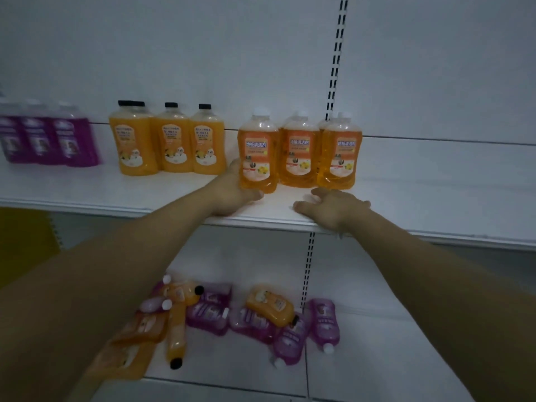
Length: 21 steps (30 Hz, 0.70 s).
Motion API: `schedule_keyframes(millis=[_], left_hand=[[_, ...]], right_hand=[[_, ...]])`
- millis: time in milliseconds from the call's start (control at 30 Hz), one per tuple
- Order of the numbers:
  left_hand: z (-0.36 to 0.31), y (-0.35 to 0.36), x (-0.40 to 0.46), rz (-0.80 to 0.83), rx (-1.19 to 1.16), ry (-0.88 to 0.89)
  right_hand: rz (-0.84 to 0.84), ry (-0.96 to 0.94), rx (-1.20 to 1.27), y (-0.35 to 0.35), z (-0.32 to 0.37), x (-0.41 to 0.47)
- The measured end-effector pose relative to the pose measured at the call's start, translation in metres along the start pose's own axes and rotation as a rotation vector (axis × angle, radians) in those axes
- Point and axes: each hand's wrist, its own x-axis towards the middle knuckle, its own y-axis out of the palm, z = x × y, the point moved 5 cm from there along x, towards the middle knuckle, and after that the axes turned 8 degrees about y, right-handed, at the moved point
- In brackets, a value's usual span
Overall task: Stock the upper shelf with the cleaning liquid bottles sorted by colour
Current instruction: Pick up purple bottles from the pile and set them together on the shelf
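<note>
**Now stocking: amber bottle held upright on the upper shelf**

Left hand (pixel 232 190) wraps its grip around the amber bottle (pixel 257 158), standing just beside two more amber bottles (pixel 319 152) on the upper shelf (pixel 145 195). Right hand (pixel 333 207) rests flat, fingers relaxed, holding nothing. Orange bottles (pixel 166 140) and purple bottles (pixel 49 137) stand further left; loose bottles (pixel 249 314) lie below.

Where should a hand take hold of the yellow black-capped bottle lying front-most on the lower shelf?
Probably round the middle of the body. The yellow black-capped bottle lies flat on the lower shelf, cap toward the camera, its length running front to back. Coming down from above with fingers across its narrow width looks easiest; a purple bottle lies close on its right, so sideways room is tight.
</note>
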Motion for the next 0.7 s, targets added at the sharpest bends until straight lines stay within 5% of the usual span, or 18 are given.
schedule_keyframes(millis=[233,500,700], left_hand=[[-0.010,0.006,-0.081,0.162,0.287,0.116],[0.018,0.065,-0.148,0.365,0.199,0.133],[0.061,0.134,-0.177,0.477,0.046,-0.047]], right_hand=[[-0.144,-0.081,-0.011,-0.001,-0.001,-0.042],[-0.280,-0.137,-0.124,0.041,-0.025,-0.120],[-0.109,-0.093,-0.096,0.103,-0.057,-0.133]])
